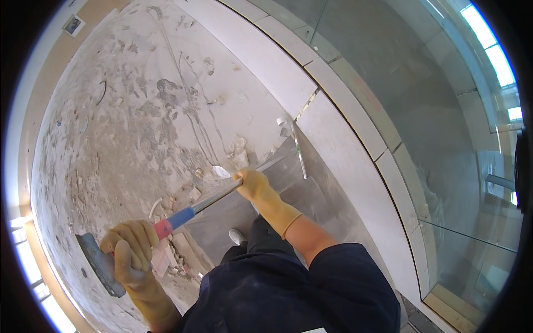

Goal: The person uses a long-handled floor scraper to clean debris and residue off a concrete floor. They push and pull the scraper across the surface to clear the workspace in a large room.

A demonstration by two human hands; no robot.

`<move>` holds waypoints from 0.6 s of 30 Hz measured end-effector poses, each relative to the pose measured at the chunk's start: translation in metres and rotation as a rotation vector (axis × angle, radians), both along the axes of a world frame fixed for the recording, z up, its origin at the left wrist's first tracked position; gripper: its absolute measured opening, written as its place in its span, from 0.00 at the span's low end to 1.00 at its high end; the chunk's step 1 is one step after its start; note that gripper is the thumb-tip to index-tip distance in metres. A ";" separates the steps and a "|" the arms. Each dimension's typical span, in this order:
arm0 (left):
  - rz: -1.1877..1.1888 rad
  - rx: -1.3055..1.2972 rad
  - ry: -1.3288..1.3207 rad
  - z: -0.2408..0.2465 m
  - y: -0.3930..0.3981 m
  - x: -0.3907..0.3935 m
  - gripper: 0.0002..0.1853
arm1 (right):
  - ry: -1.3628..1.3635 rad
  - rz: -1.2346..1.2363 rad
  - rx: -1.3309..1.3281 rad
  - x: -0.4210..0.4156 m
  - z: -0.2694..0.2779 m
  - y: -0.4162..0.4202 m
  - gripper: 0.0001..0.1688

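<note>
A long-handled scraper with a broad metal blade (100, 265) is held raised across the front of the body. My left hand (132, 252), in a yellow rubber glove, is closed around its red end, right beside the blade. From there a red and blue sleeve (181, 217) leads into a bare metal pole (216, 195). My right hand (252, 185), gloved alike, grips that pole farther along. Whether the pole continues beyond the right hand is hard to tell. Below the tool lies a dusty floor (137, 145) with rubble.
Broken pieces (179, 266) lie on the floor below the sleeve. A thin strip (300, 154) and a white roll (282, 121) lie near a long pale tiled ledge (341, 145). Glass panels (458, 187) stand beyond it on the right. One shoe (236, 236) shows near the grey floor area.
</note>
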State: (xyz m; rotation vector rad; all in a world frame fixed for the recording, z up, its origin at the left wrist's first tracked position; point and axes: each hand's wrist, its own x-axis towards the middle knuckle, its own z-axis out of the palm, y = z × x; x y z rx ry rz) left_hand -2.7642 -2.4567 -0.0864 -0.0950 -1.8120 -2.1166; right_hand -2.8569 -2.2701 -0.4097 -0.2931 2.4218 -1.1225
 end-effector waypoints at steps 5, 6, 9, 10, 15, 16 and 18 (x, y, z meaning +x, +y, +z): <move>0.072 -0.041 0.053 0.009 -0.036 0.047 0.17 | 0.048 0.079 -0.117 0.030 0.004 -0.055 0.12; 0.072 -0.086 0.077 0.014 -0.046 0.057 0.16 | 0.045 0.078 -0.164 0.039 0.009 -0.072 0.12; 0.204 -0.177 0.009 0.031 -0.072 0.100 0.14 | -0.014 0.168 -0.250 0.066 0.025 -0.118 0.11; 0.287 -0.208 0.012 0.034 -0.079 0.117 0.13 | -0.048 0.183 -0.273 0.081 0.031 -0.135 0.10; 0.393 -0.426 -0.054 0.049 -0.145 0.230 0.14 | -0.084 0.256 -0.383 0.177 0.028 -0.229 0.13; 0.441 -0.490 -0.087 0.053 -0.156 0.256 0.14 | -0.100 0.285 -0.382 0.198 0.030 -0.248 0.13; 0.436 -0.602 -0.167 0.067 -0.173 0.303 0.16 | -0.142 0.346 -0.425 0.244 0.034 -0.280 0.13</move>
